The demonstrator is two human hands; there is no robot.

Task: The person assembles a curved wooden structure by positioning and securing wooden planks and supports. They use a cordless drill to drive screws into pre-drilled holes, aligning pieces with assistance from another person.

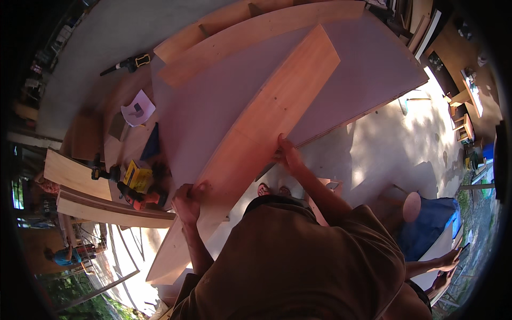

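A long, pale wooden board (264,109) lies slantwise over a large grey-topped worktable (213,112), its near left end reaching past the table's edge. My left hand (186,204) grips the board's left edge, with the fingers curled over it. On the opposite edge, farther along, my right hand (288,154) holds on with the thumb on top; its other fingers are partly hidden under the board.
Behind the board stands a curved wooden frame (256,32). To the left are a cordless drill (144,197), a yellow box (137,177), a paper sheet (138,108), a black-and-yellow tool (128,64) and curved wooden pieces (77,173). A round stool (412,207) and another person's hands (450,261) are at right.
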